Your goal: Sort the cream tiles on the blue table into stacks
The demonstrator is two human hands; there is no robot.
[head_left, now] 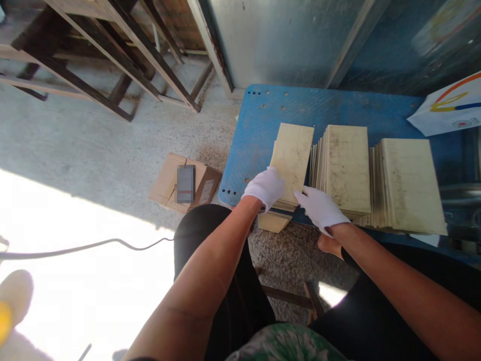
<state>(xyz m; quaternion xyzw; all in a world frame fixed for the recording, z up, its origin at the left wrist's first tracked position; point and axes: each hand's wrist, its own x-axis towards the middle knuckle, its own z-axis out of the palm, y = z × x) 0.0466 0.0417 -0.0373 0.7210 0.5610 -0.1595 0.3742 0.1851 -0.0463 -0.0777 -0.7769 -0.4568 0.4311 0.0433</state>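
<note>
A stack of thin, pale wooden boards [294,155] lies on the blue plastic table, its top board marked with dark smudges. My left hand [266,188], in a white glove, closes on the left edge of this stack near its front end. On the opposite edge, the gloved fingers of my right hand [321,206] pinch the front right corner. How many boards the fingers take in is hidden. Just right of it leans a second row of boards [347,168], and beyond that a third row [411,183]. A loose board piece [274,221] shows below the table's front edge.
The blue table [251,130] stands against a metal-framed glass panel [281,45]. A white printed bag [447,108] sits at its right end. On the floor at left are a cardboard box [163,185], a cable [112,241] and wooden frames [150,60].
</note>
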